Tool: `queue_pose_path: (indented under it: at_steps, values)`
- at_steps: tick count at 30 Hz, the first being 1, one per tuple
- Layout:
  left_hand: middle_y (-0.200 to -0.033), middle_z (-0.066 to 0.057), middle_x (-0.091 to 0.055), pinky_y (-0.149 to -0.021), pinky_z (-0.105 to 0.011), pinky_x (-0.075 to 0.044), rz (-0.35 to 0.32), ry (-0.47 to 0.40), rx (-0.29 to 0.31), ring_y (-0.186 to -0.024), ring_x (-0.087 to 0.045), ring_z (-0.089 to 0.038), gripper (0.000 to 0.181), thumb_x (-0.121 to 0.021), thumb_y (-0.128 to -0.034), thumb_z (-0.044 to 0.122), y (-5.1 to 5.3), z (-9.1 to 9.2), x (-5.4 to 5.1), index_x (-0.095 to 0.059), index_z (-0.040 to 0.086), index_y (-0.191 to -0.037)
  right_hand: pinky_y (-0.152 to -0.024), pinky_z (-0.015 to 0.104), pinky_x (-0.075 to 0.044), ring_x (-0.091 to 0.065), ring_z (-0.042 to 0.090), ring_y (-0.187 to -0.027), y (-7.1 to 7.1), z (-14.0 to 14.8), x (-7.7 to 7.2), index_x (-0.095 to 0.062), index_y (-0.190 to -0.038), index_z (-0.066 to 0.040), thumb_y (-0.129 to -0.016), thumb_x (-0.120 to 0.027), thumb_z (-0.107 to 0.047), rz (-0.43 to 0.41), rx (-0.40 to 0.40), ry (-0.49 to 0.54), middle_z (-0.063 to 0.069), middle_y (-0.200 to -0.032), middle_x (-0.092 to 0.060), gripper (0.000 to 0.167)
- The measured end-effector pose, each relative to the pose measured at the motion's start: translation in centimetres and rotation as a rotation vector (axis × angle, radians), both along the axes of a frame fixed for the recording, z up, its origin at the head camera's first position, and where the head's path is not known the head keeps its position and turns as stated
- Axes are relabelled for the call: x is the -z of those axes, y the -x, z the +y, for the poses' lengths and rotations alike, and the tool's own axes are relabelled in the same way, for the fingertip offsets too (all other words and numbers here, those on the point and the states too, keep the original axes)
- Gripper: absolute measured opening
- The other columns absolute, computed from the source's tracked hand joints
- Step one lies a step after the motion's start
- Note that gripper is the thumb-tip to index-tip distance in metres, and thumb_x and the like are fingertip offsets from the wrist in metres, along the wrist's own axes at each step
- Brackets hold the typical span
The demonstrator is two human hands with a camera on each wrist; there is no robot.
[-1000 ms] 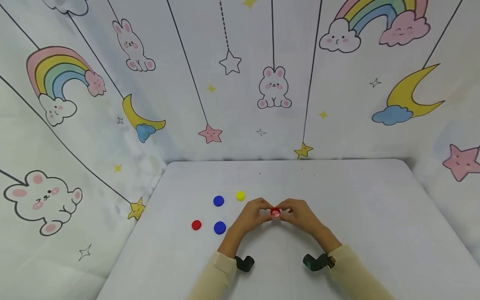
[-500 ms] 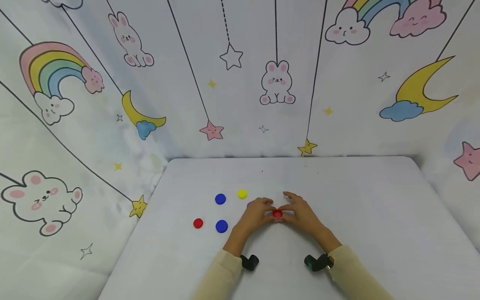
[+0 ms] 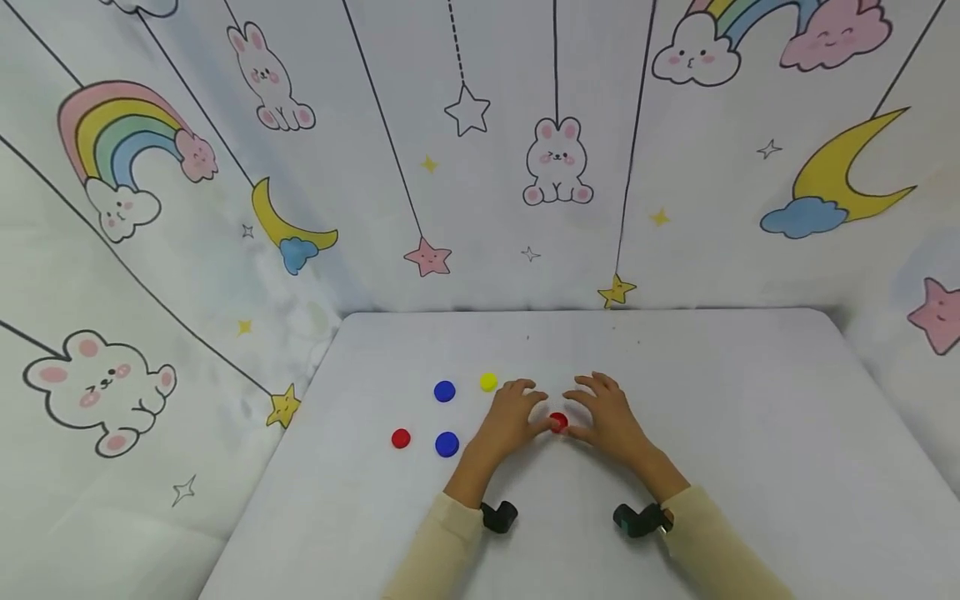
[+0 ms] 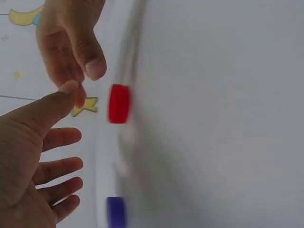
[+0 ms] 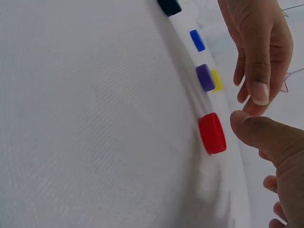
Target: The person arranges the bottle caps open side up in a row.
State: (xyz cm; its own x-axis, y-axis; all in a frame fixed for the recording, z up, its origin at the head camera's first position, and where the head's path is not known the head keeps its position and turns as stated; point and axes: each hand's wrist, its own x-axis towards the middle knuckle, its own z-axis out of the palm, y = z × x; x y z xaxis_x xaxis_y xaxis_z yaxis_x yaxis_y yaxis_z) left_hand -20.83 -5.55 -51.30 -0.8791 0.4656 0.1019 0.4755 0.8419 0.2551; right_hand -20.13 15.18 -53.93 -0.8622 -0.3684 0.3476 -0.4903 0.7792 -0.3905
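A red plastic cap (image 3: pixel 558 422) lies on the white table between the two hands. My left hand (image 3: pixel 514 417) is just left of it, fingers apart and bent loosely, thumb tip near the cap in the head view. On the other side is my right hand (image 3: pixel 606 415), fingers spread. Both wrist views show the red cap (image 4: pixel 119 103) resting on the table, with the thumbs raised off it and nothing held. A purple cap (image 5: pixel 205 78) stands close by in the right wrist view; the left hand hides it in the head view.
Left of the hands lie two blue caps (image 3: pixel 447 444), a second red cap (image 3: pixel 401 438) and a yellow cap (image 3: pixel 489 382). A cloth printed with rabbits, stars and rainbows (image 3: pixel 135 125) rises behind and beside the table (image 3: pixel 750 417).
Both hands pinched the red cap from either side a second ago. Their fingers have since spread and let go, leaving the cap on the table. The head view has shifted slightly.
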Motion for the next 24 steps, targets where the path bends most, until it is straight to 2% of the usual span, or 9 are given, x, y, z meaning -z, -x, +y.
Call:
queue_pose_path:
  at_steps: [5, 9, 14, 19, 24]
  values:
    - [-0.132, -0.011, -0.058, -0.105, -0.044, -0.044, 0.016, -0.106, -0.098, -0.123, -0.055, -0.028, 0.035, -0.060, -0.0972, 0.037, -0.2, -0.7, -2.4, -0.068, 0.013, -0.122, -0.102, 0.066, -0.035, -0.041, 0.044, -0.130, -0.1, -0.6, -1.8, -0.066, -0.120, -0.008, -0.076, -0.085, -0.027, 0.029, 0.056, 0.050, 0.018, -0.131, -0.058, 0.052]
    - [-0.126, -0.011, -0.062, -0.098, -0.045, -0.047, 0.062, -0.084, -0.149, -0.115, -0.058, -0.029, 0.026, -0.062, -0.0973, 0.028, -0.8, -1.2, -3.3, -0.070, 0.012, -0.116, -0.101, 0.063, -0.038, -0.045, 0.041, -0.127, -0.4, -1.5, -2.5, -0.067, -0.119, -0.007, -0.077, -0.085, -0.025, 0.100, 0.068, 0.060, 0.018, -0.129, -0.059, 0.049]
    - [-0.118, -0.013, -0.064, -0.088, -0.047, -0.050, 0.084, -0.063, -0.201, -0.108, -0.061, -0.032, 0.020, -0.063, -0.0954, 0.019, -1.8, -2.7, -3.2, -0.071, 0.011, -0.112, -0.099, 0.060, -0.041, -0.049, 0.039, -0.121, -0.9, -2.8, -3.0, -0.068, -0.115, -0.005, -0.075, -0.086, -0.019, 0.171, 0.032, 0.078, 0.018, -0.127, -0.059, 0.046]
    - [-0.117, -0.016, -0.064, -0.088, -0.049, -0.049, 0.004, -0.136, -0.229, -0.107, -0.060, -0.034, 0.021, -0.067, -0.0925, 0.018, -3.0, -4.4, -2.8, -0.071, 0.008, -0.111, -0.099, 0.059, -0.042, -0.051, 0.041, -0.119, -1.4, -3.6, -3.3, -0.069, -0.113, -0.005, -0.074, -0.086, -0.019, 0.170, -0.003, 0.083, 0.019, -0.127, -0.059, 0.045]
    - [-0.121, -0.019, -0.062, -0.095, -0.050, -0.046, -0.050, -0.177, -0.234, -0.111, -0.057, -0.036, 0.027, -0.067, -0.0927, 0.021, -3.5, -5.3, -2.7, -0.069, 0.006, -0.115, -0.102, 0.059, -0.041, -0.050, 0.040, -0.121, -1.6, -4.2, -3.5, -0.070, -0.114, -0.006, -0.076, -0.085, -0.021, 0.128, 0.014, 0.068, 0.018, -0.128, -0.060, 0.044]
